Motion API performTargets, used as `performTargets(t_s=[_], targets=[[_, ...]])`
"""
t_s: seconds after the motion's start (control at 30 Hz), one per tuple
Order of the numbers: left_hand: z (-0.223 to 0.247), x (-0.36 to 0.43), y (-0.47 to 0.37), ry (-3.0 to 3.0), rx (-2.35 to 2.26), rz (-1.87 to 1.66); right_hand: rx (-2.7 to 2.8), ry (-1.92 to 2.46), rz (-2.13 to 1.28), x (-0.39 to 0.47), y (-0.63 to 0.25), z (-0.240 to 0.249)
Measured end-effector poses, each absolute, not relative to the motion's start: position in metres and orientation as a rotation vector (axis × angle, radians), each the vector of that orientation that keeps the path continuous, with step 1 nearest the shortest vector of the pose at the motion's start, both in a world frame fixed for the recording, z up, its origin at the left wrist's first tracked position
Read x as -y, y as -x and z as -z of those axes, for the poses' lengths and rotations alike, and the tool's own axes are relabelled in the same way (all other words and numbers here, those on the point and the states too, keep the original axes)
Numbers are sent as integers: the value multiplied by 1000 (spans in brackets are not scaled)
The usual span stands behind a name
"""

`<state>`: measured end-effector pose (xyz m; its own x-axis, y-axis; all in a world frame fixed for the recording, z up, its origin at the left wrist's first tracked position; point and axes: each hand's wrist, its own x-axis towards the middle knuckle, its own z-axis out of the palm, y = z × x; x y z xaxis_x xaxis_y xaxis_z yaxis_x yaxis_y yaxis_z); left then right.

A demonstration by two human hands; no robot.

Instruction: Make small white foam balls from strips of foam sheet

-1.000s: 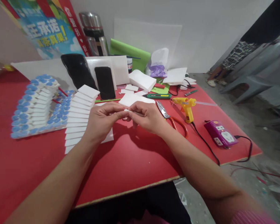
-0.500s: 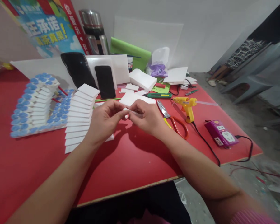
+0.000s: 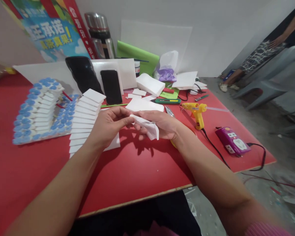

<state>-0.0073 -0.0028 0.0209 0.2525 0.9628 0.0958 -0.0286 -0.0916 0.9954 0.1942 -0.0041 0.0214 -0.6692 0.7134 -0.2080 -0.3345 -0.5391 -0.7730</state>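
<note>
plainly | left hand (image 3: 109,126) pinches white tissue (image 3: 149,127) | right hand (image 3: 168,124) spread loosely behind it

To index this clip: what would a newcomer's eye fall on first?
Probably the crumpled white sheet, pinched at one end by the left hand and draped in front of the right hand, above the red table. Next, the yellow glue gun at the right and the blue-and-white model at the left.

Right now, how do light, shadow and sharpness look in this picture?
In the head view, the left hand and the right hand cast dark shadows on the red table; the steel thermos shows bright highlights; the pink sleeve at lower right is blurred; the edges look stretched.
</note>
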Motion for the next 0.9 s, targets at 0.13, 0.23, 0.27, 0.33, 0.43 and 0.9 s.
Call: performTargets(t_s=[0.13, 0.23, 0.27, 0.33, 0.43, 0.9], targets=[[-19, 1, 8, -1355, -959, -1089, 993, 746, -2137, 10, -190, -25], [-16, -1, 10, -1329, -983, -1103, 1129, 798, -1995, 12, -188, -26], [-15, -1, 10, -1315, -986, -1101, 1185, 823, -1930, 12, -188, -26], [-15, -2, 11, -1283, -981, -1092, 1293, 888, -1784, 12, -186, -25], [-15, -2, 10, -1252, -984, -1081, 1445, 1021, -1518, 14, -182, -22], [-23, 5, 9, -1300, -929, -1128, 1820, 976, -963, 28, -186, -33]])
